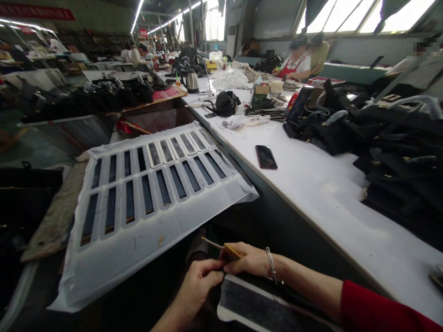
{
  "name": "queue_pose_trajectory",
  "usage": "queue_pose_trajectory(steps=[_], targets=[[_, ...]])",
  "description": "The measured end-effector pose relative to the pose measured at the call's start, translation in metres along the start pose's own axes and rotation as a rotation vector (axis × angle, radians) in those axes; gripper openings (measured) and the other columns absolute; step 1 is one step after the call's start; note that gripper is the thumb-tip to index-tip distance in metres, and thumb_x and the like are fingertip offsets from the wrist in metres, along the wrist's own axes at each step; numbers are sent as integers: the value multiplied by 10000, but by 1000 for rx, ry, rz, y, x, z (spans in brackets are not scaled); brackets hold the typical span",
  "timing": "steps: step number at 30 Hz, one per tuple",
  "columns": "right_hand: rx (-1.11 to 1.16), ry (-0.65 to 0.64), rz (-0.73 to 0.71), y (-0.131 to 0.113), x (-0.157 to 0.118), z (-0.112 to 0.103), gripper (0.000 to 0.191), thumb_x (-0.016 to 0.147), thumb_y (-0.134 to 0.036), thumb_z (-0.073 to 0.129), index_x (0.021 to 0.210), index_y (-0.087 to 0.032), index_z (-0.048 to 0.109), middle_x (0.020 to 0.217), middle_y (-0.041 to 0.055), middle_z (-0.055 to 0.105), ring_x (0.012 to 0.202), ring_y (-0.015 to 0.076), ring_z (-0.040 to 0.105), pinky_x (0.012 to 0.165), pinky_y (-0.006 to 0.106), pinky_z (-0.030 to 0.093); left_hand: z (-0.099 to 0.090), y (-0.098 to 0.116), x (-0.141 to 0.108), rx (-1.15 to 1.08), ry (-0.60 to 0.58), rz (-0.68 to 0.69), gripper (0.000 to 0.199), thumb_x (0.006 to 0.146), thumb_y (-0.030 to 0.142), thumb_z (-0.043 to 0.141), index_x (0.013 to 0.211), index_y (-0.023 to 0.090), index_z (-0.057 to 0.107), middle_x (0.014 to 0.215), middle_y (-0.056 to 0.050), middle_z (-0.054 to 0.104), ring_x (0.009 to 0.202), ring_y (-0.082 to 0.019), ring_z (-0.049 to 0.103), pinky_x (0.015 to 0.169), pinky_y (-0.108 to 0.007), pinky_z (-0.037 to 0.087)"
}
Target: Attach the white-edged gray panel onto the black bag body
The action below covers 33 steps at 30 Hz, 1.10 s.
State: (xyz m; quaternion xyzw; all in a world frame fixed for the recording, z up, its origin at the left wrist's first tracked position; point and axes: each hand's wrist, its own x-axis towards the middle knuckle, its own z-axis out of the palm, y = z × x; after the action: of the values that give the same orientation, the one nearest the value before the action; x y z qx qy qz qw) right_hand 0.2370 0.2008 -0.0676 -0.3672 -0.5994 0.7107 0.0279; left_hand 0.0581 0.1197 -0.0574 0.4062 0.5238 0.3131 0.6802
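In the head view my left hand is closed, thumb and fingertips pinching at the upper left corner of a dark panel with a white border. The panel lies low in front of me, partly under my right forearm. My right hand, with a bracelet at the wrist, has its fingers closed around a thin yellowish stick-like tool, whose pale tip points up and left. The fingertips of both hands meet; what lies between them is hidden. Ahead on the left is a white sheet with rows of slots, several filled by dark white-bordered strips.
A white worktable runs along my right, with a phone, a black bag and a heap of black bags. A metal kettle stands further back. Other people sit at the far tables.
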Motion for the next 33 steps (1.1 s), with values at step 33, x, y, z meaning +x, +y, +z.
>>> queue_pose_trajectory(steps=[33], targets=[[-437,295,-58,-16,-25,9,470,635,-379,783,1040,-172,663,874,25,641,786,199,553,702,300,415,11,-33,5,-226,56,109,390,813,466,702,1075,178,723,1158,-71,716,1193,-297,568,1043,-350,396]])
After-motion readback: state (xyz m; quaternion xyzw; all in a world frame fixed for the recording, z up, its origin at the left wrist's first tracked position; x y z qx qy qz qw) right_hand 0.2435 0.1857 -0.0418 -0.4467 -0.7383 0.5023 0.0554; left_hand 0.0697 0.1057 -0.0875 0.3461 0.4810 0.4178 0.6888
